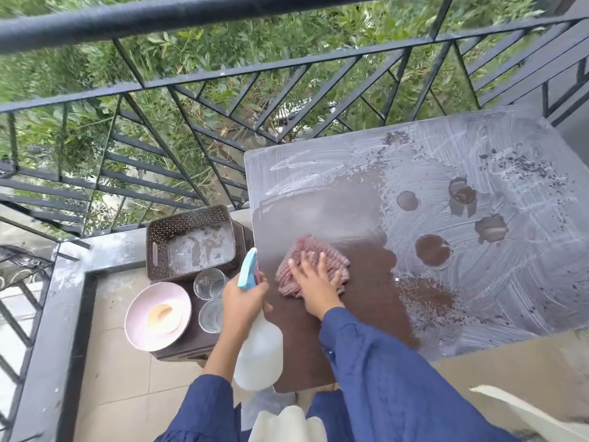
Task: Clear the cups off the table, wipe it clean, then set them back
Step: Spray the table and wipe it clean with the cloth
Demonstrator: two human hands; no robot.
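The brown table [350, 193] is smeared with whitish film and dark specks, with several round bare marks on it. My right hand [314, 282] presses flat, fingers spread, on a pink chenille cloth [310, 255] near the table's left edge, where the surface is wiped dark. My left hand [243, 299] grips a white spray bottle [259, 358] with a blue trigger head, held beside the table's left edge. Two clear glass cups [208, 283] [211, 315] stand on a low dark stool [191, 346] left of the table.
A pink plate [141, 327] with a small cream dish on it shares the stool with the cups. A brown perforated basket [191, 242] sits behind them. A black metal railing [191, 81] encloses the balcony, with greenery beyond. Tiled floor lies below.
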